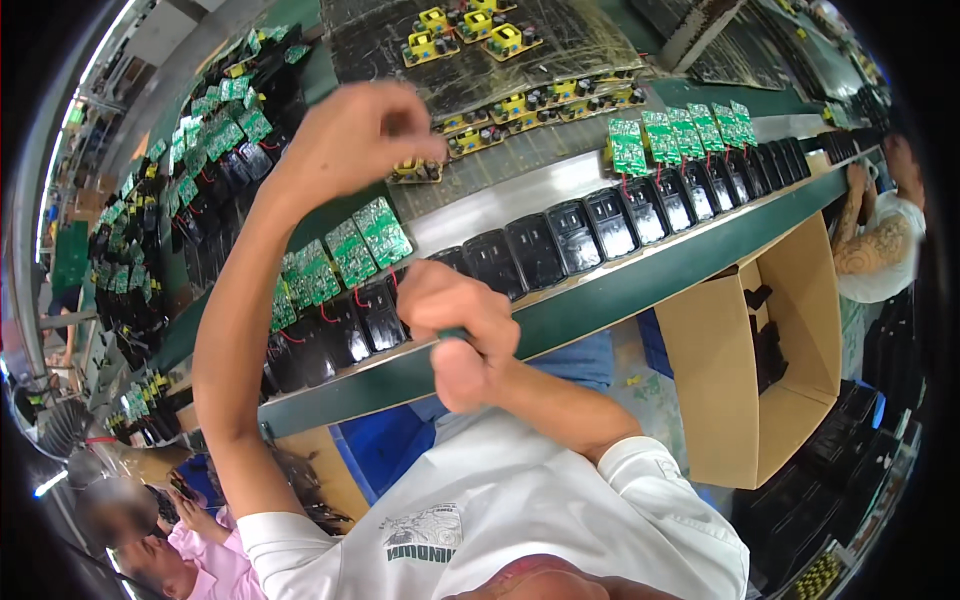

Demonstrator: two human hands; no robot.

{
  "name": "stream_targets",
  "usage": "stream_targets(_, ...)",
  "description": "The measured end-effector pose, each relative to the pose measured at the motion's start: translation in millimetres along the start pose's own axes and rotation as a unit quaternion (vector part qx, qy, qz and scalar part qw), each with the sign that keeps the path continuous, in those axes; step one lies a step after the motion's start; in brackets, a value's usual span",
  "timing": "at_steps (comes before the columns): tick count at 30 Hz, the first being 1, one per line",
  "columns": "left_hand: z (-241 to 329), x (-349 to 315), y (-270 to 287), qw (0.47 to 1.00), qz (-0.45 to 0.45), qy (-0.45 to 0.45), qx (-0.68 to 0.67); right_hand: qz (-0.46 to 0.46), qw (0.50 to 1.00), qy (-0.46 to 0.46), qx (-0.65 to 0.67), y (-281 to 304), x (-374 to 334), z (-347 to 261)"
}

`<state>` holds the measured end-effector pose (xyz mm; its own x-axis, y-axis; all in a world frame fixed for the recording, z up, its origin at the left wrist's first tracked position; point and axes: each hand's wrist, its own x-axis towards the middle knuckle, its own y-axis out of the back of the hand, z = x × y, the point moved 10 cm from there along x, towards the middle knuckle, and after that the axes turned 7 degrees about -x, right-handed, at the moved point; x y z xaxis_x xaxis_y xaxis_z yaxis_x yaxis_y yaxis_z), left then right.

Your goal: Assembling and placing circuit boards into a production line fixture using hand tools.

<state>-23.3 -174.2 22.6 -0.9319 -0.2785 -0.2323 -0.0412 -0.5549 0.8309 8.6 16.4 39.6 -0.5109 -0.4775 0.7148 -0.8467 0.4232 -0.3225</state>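
Observation:
My left hand (pixel 345 145) is raised over the workbench, its fingers curved with a gap between them and nothing seen in them. Just below its fingertips lies a component board (pixel 415 172) with a yellow transformer. Close to my chest, my right hand (pixel 465 310) is closed round a small dark green thing (pixel 453 334), mostly hidden by the fingers. Beyond this hand runs a row of black plastic casings (pixel 540 250) along the bench edge. Several have green circuit boards (pixel 380 232) standing up from them on red wires.
More yellow-transformer boards (pixel 505 40) sit on a dark mat (pixel 365 65) at the back. An open cardboard box (pixel 715 380) holding black parts stands right, near a co-worker (pixel 880 250). Wired casings (pixel 225 150) crowd the left. A person in pink (pixel 205 540) is lower left.

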Motion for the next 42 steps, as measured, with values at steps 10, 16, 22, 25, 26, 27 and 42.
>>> stream_targets(10, 18, 88, 56, 0.956, 0.245, 0.004, 0.162, 0.006, 0.969, -0.008, -0.249, 82, 55, -79)
stream_targets(16, 19, 51, 50, 0.957, 0.287, -0.034, -0.034, 0.016, 0.871, -0.077, -0.485, 106, 71, -75)
stream_targets(22, 132, -39, 29, 0.926, 0.285, -0.157, -0.192, 0.016, 0.888, -0.123, -0.443, 118, 72, -48)
stream_targets(25, 145, -58, 24, 0.932, 0.271, -0.195, -0.143, 0.007, 0.914, -0.12, -0.386, 112, 70, -46)
stream_targets(26, 149, -63, 21, 0.934, 0.263, -0.21, -0.117, 0.002, 0.927, -0.12, -0.355, 109, 70, -45)
stream_targets(27, 154, -67, 19, 0.936, 0.255, -0.226, -0.092, -0.004, 0.938, -0.12, -0.324, 107, 69, -44)
stream_targets(42, 159, -87, 14, 0.942, 0.233, -0.137, -0.198, -0.056, 0.964, -0.103, -0.238, 90, 68, -45)
